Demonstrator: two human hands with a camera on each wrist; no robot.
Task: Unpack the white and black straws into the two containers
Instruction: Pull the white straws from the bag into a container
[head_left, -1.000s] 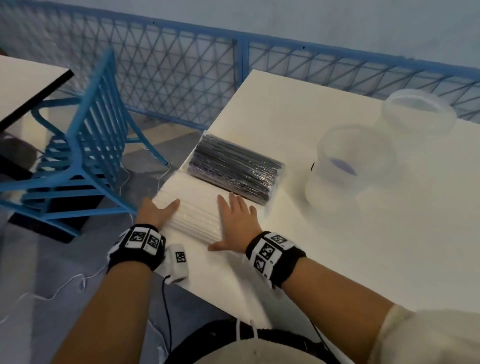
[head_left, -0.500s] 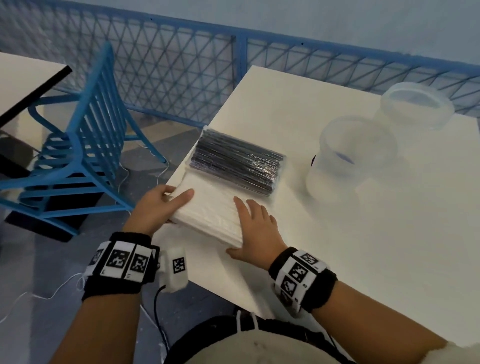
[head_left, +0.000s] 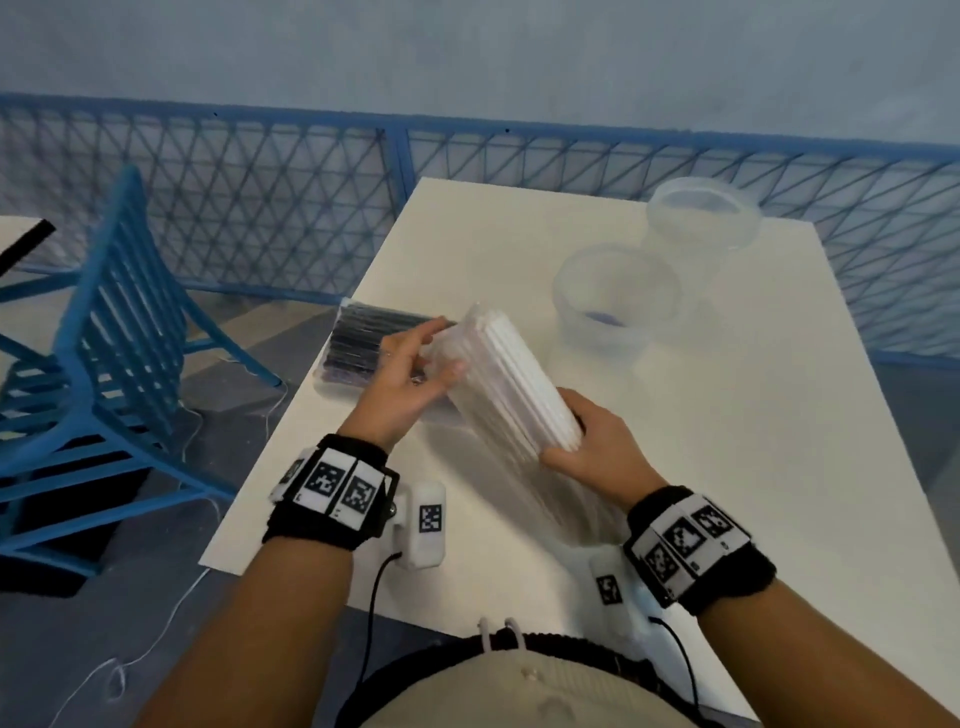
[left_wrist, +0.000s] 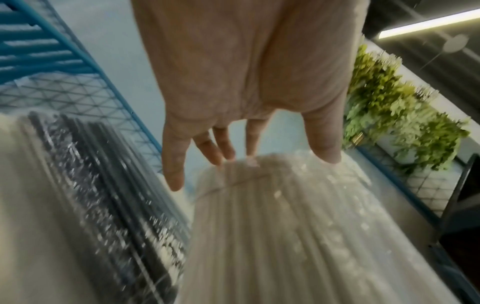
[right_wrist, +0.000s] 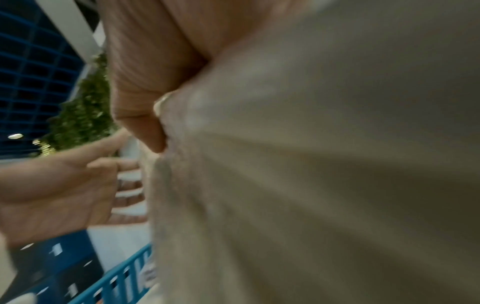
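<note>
A wrapped pack of white straws (head_left: 511, 387) is held off the table, tilted, its far end raised. My left hand (head_left: 441, 348) pinches that far end between thumb and fingers; in the left wrist view the fingertips (left_wrist: 249, 160) sit on the wrapper's top edge. My right hand (head_left: 566, 441) grips the near end, its thumb (right_wrist: 145, 123) pressed into the wrapper. The wrapped pack of black straws (head_left: 358, 343) lies on the table's left edge, partly behind my left hand. Two clear round containers stand to the right, one nearer (head_left: 615, 301) and one farther (head_left: 701, 218).
The white table (head_left: 727, 467) extends bare to the right and front. A blue chair (head_left: 104, 338) stands left of the table. A blue mesh fence (head_left: 311, 197) runs behind it. Green plants (left_wrist: 389, 107) show beyond the fence.
The white straw pack lay flat on the table under both hands; now both hands hold it up off the table, tilted. The black pack has stayed in place.
</note>
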